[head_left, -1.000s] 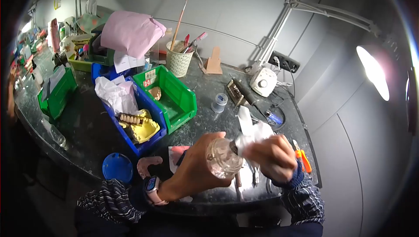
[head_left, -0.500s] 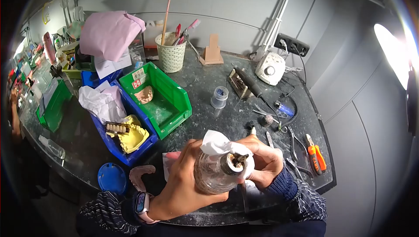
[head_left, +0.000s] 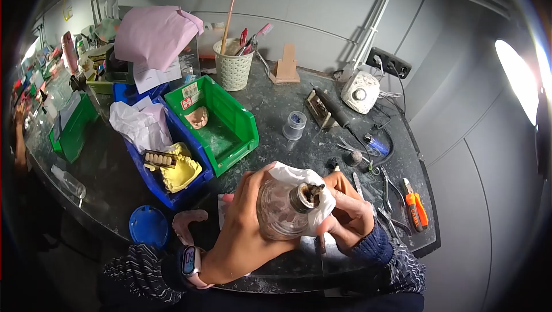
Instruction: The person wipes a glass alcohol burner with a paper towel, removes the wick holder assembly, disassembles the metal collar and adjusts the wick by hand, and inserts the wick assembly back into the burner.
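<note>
My left hand is wrapped round a clear glass spirit lamp, tilted so its top faces me. A charred wick shows in the lamp's dark, crusted neck. My right hand presses a white tissue around the right side of that neck; the tissue also drapes over the lamp's far side. Some fingertips of the right hand are hidden behind the tissue. Below the hands a thin tool with a brown end is partly visible. A pink curved piece of material lies left of my left wrist.
A green bin holds a dental cast; a blue bin holds a yellow cast and a row of teeth. A blue lid lies at front left. Orange-handled cutters and pliers lie right. A small cup stands behind.
The tissue has shifted round the lamp's neck and spread along its far side. My right fingers have curled in more. The whole view has moved slightly.
</note>
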A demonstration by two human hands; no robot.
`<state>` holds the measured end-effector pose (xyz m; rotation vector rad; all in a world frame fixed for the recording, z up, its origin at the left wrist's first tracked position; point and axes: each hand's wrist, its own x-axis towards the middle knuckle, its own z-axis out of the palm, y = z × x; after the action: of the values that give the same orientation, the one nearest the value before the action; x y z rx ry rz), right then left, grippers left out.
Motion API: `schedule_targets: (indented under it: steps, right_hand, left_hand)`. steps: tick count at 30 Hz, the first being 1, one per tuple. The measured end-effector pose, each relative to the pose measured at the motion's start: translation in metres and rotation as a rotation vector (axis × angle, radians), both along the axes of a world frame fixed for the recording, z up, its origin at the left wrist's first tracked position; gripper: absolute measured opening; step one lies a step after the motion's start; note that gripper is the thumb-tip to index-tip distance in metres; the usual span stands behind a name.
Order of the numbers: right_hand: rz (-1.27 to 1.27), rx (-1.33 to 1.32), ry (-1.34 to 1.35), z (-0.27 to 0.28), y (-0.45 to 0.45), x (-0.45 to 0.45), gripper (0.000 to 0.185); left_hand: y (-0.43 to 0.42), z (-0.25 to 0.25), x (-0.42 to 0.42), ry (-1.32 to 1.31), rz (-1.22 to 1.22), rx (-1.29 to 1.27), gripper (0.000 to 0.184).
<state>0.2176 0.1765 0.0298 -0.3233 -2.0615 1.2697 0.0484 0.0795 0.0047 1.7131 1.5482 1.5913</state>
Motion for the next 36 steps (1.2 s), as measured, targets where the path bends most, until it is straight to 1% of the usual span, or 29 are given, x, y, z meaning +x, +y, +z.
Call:
schedule_targets:
  steps: [1, 4, 5, 8, 9, 12, 16, 17, 19, 22, 23, 24, 25, 27, 29, 30, 33, 35, 36]
  right_hand:
    - [-0.067, 0.039, -0.026, 0.003, -0.002, -0.001, 0.058]
    - [-0.163, 0.065, -0.048, 0.002, -0.007, -0.004, 0.055]
    - [-0.164, 0.062, -0.012, 0.002, -0.008, -0.006, 0.047]
    - [-0.188, -0.171, 0.048, 0.001, -0.016, -0.01, 0.041]
    - [-0.207, -0.191, 0.034, 0.002, -0.016, -0.01, 0.038]
    - [-0.187, -0.021, -0.006, 0.004, -0.011, -0.006, 0.04]
    - [-0.174, 0.106, -0.061, 0.013, -0.007, -0.004, 0.04]
    - [-0.158, 0.096, -0.064, 0.012, -0.006, -0.003, 0.043]
    - [-0.124, 0.075, -0.068, 0.008, -0.002, -0.002, 0.05]
    - [-0.006, -0.182, -0.058, 0.008, 0.008, 0.002, 0.067]
    - [0.101, -0.277, 0.005, 0.007, 0.012, 0.004, 0.075]
    - [0.105, -0.325, 0.019, 0.002, 0.016, 0.005, 0.068]
    - [0.108, -0.442, 0.041, 0.006, 0.013, 0.006, 0.064]
    - [0.12, -0.516, 0.025, 0.013, 0.008, 0.005, 0.059]
    - [0.135, -0.43, -0.05, 0.014, 0.009, 0.008, 0.057]
    - [0.122, -0.358, -0.068, 0.01, 0.012, 0.007, 0.053]
    - [-0.002, -0.308, -0.075, 0.009, 0.007, -0.001, 0.05]
    - [-0.09, -0.228, -0.065, 0.006, 0.002, -0.006, 0.049]
    - [-0.138, -0.186, -0.042, -0.001, 0.002, -0.008, 0.045]
  left_hand:
    - [0.0, 0.0, 0.002, 0.035, 0.027, 0.005, 0.097]
    - [-0.002, 0.0, 0.006, 0.09, 0.065, -0.003, 0.099]
    - [-0.002, 0.001, 0.006, 0.101, 0.074, -0.006, 0.099]
    - [-0.004, 0.004, 0.008, 0.103, 0.057, -0.016, 0.098]
    - [-0.004, 0.003, 0.008, 0.099, 0.038, -0.002, 0.098]
    - [-0.004, 0.002, 0.006, 0.072, -0.029, 0.029, 0.097]
    - [0.0, 0.003, 0.005, 0.032, -0.125, 0.04, 0.096]
    - [0.001, 0.003, 0.004, 0.034, -0.137, 0.042, 0.096]
    - [0.001, -0.001, 0.003, -0.071, -0.166, -0.008, 0.095]
    - [0.003, -0.006, 0.002, -0.213, -0.227, -0.055, 0.093]
    - [0.003, -0.007, 0.001, -0.258, -0.248, -0.066, 0.093]
    - [0.004, -0.008, 0.001, -0.237, -0.218, -0.072, 0.093]
    - [0.004, -0.009, 0.002, -0.216, -0.188, -0.077, 0.093]
    - [0.004, -0.01, 0.002, -0.175, -0.109, -0.061, 0.094]
    - [0.005, -0.009, 0.002, -0.178, -0.082, -0.052, 0.095]
    - [0.005, -0.009, 0.002, -0.18, -0.071, -0.049, 0.095]
    - [0.004, -0.008, 0.004, 0.019, 0.042, 0.01, 0.098]
    - [0.002, -0.006, 0.006, 0.081, 0.084, 0.02, 0.099]
    - [0.002, -0.005, 0.006, 0.112, 0.104, 0.027, 0.1]
